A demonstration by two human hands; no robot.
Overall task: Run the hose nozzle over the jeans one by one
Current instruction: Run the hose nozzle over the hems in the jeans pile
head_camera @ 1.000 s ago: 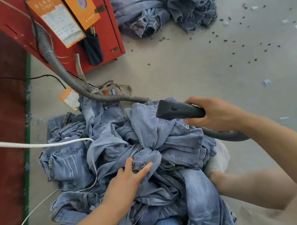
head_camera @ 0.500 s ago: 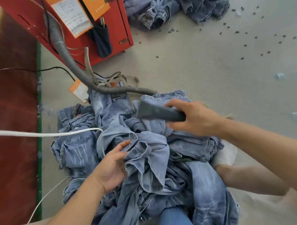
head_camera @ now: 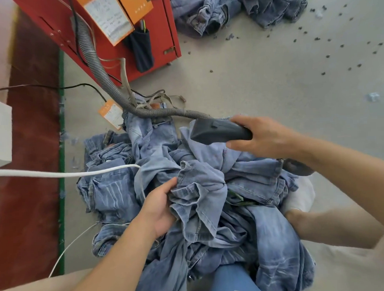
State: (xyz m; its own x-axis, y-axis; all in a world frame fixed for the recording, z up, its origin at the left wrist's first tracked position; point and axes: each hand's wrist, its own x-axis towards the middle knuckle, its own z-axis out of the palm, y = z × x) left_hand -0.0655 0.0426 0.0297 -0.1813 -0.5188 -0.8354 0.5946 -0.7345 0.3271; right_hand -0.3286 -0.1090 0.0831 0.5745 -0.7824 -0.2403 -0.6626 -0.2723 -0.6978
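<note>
L hand (head_camera: 160,204) bunching jeans (head_camera: 201,189) fold, fingers curled in. R hand (head_camera: 263,135) wrapped round nozzle (head_camera: 217,131). I'd pull fold taut, sweep nozzle slow w/ mouth flat.

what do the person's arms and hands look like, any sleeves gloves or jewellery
Both forearms are bare as far as the frame shows, with no sleeves in view. The left hand and the right hand wear no gloves, and no rings, watch or bracelet show on the visible fingers and wrists. No markings or cables are attached to either arm.
</note>
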